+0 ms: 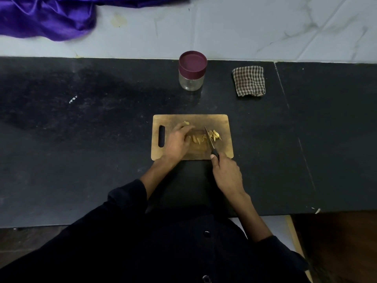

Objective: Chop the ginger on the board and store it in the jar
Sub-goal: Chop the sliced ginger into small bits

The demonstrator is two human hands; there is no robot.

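Note:
A wooden cutting board (222, 123) lies on the black counter in front of me. Pale yellow ginger strips (197, 139) lie across its middle, with cut pieces (216, 135) to the right of the blade and one small piece (186, 123) farther back. My left hand (177, 142) rests on the board with its fingers curled over the left end of the strips. My right hand (226, 174) grips the black handle of a knife (209, 140), whose blade points away from me and sits down among the ginger. A glass jar (191, 80) with a closed maroon lid (192, 62) stands beyond the board.
A folded checked cloth (249, 81) lies at the back right of the counter (81, 139). Purple satin fabric (47, 15) is bunched on the pale surface at the far left. The counter's near edge runs just in front of my body.

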